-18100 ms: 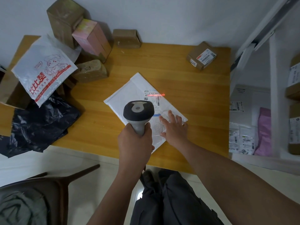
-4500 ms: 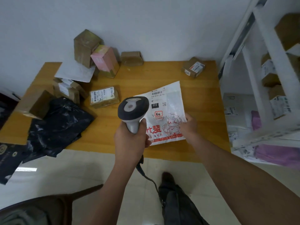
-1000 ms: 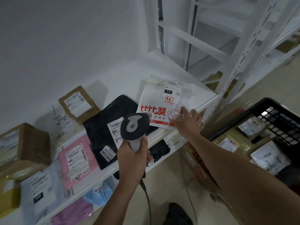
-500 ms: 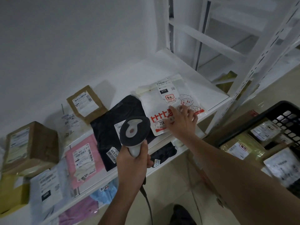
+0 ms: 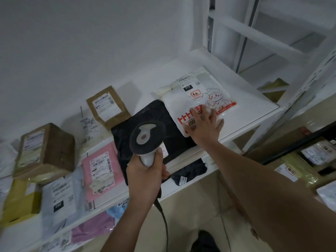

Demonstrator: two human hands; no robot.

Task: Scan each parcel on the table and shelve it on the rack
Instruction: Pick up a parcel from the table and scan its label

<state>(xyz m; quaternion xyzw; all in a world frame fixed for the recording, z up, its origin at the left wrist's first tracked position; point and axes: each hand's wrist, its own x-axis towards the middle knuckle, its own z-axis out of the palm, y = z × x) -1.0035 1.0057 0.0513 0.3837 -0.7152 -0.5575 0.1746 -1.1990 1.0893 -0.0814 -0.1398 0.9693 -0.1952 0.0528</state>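
The white printed mailer (image 5: 195, 100) lies flat on the white rack shelf (image 5: 254, 113), right of a black bag (image 5: 145, 120); the right hand (image 5: 203, 128) rests on it, fingers spread wide. The left hand (image 5: 145, 171) grips the scanner (image 5: 147, 139). This parcel looks shelved; the table is out of view, so what is left cannot be told.

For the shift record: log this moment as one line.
step: shelving | right hand: flat on white bag | bag: on rack shelf, beside black bag | left hand: holds scanner
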